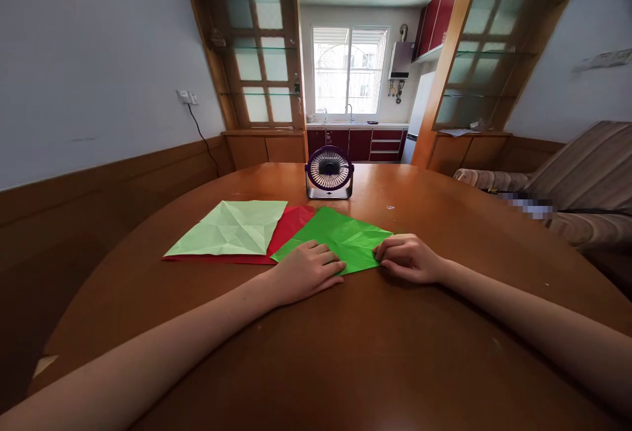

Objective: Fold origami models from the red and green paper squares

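A bright green paper sheet (345, 235), creased, lies flat on the round wooden table (316, 352). My left hand (309, 272) rests palm down on its near left edge, fingers together. My right hand (407, 258) pinches the sheet's right corner with curled fingers. To the left a pale green creased sheet (232, 227) lies on top of a red sheet (291, 224), which the bright green sheet partly overlaps.
A small purple desk fan (329, 172) stands on the table just behind the papers. A striped sofa (582, 181) sits at the right. Wooden glazed cabinets flank a doorway to a kitchen with a window (349, 70). A wall socket with cable (187, 97) is at the left.
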`<act>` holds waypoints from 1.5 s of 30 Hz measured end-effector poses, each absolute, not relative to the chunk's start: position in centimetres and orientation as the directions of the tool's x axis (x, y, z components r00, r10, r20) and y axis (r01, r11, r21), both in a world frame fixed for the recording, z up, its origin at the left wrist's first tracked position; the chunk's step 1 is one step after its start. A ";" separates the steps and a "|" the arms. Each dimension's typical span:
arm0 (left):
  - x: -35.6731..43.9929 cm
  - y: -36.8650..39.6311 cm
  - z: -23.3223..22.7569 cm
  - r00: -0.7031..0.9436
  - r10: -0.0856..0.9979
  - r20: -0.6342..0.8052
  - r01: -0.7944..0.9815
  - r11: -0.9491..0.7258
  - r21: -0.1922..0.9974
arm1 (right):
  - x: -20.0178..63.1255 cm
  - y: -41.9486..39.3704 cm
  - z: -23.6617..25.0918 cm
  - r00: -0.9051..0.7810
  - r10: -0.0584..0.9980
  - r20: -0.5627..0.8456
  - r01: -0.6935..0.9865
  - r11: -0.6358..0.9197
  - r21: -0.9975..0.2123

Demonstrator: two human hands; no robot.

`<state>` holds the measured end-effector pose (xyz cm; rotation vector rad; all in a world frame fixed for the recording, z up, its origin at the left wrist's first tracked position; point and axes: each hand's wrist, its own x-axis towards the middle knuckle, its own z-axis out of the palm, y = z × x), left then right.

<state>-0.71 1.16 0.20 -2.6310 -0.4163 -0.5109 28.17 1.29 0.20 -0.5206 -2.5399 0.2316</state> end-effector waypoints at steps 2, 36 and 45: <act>-0.4 1.1 0.1 0.883 0.198 0.426 0.380 -0.835 -0.399 | 28.1 1.2 0.2 -0.780 0.403 0.479 0.318 0.914 -0.251; 0.7 1.7 -0.7 0.720 0.497 0.484 0.567 -0.824 0.002 | 26.9 0.4 1.5 -0.512 0.625 0.589 0.383 0.780 -0.494; 0.2 3.0 -0.8 0.689 0.560 0.460 0.356 -0.814 0.459 | 28.6 4.9 2.1 -0.436 0.791 0.430 0.701 0.598 -0.389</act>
